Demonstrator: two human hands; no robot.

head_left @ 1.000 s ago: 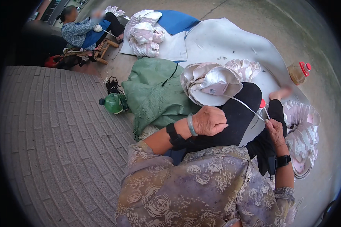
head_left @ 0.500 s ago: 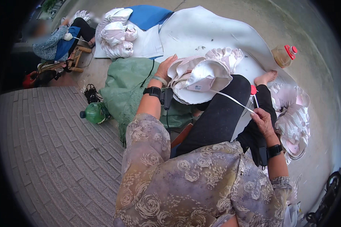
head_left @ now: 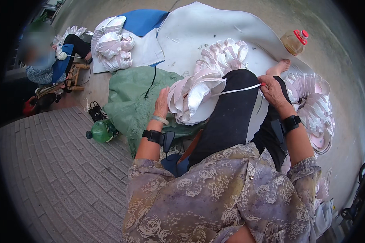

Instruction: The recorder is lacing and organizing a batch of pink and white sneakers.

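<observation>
A bunch of layered white and pale-pink cut pieces (head_left: 194, 95), their exact kind unclear, rests against my bent leg. My left hand (head_left: 162, 103) grips its left side, the fingers partly hidden behind the layers. From the bunch a narrow white strap (head_left: 239, 89) runs tight to the right across my black trouser leg. My right hand (head_left: 273, 91) pinches the strap's far end above my other leg. A small red piece (head_left: 263, 84) shows at those fingertips; whether it is also held is unclear. More ruffled pieces (head_left: 225, 52) trail beyond the bunch.
A white sheet (head_left: 198, 24) covers the ground ahead. Further bunches (head_left: 312, 105) lie right and far left. Green sacking (head_left: 129, 89), a green bottle (head_left: 102, 131) and black shoes (head_left: 96, 111) are at left. A red-capped jug (head_left: 295, 42) stands far right. Another person (head_left: 42, 73) sits far left.
My right hand has moved up and slightly left, and now reaches the red piece. The bunch has turned and shifted left and down with my left hand. The view has shifted too.
</observation>
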